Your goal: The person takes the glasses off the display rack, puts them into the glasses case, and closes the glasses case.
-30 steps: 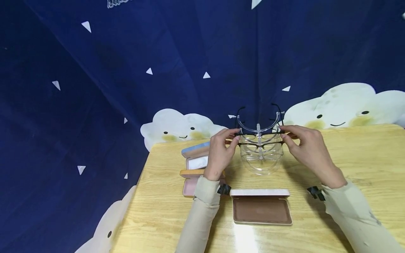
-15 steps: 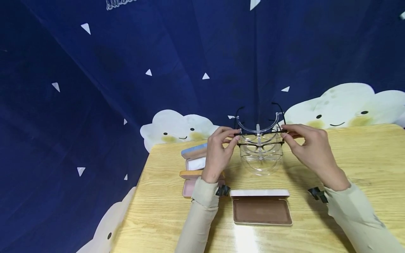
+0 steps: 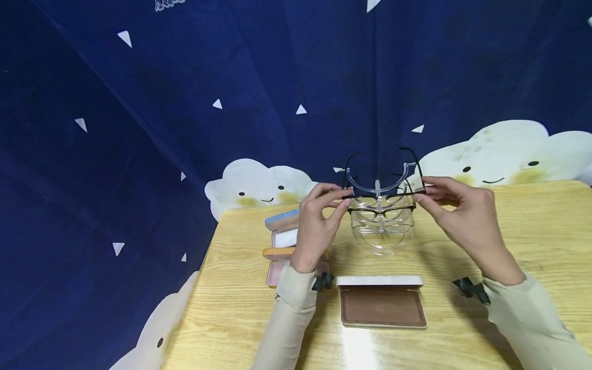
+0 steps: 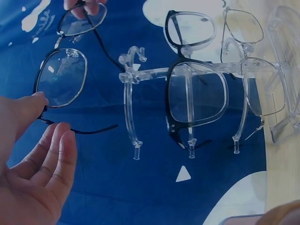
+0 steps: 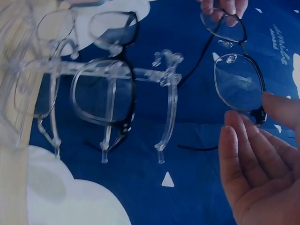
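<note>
My left hand (image 3: 319,221) and my right hand (image 3: 469,221) each pinch one end of a pair of half-rim glasses (image 4: 61,77), dark along the top, temples unfolded and pointing away. In both wrist views these glasses are apart from the uppermost arm of a clear plastic display stand (image 4: 154,73). Below them, black-framed glasses (image 5: 133,89) sit on the stand's middle arm. Thin metal-framed glasses (image 4: 265,114) hang on the arm beneath.
An open glasses case (image 3: 383,308) with brown lining lies in front of the stand. Left of it are an open orange case (image 3: 277,253) with pink lining and an open blue case (image 3: 281,220), partly behind my left arm. A dark blue cloth (image 3: 277,67) hangs behind the table (image 3: 231,308).
My right hand has shifted to the right, and that end of the half-rim glasses has moved outward with it. My left hand has moved only slightly. Stand and cases have stayed put.
</note>
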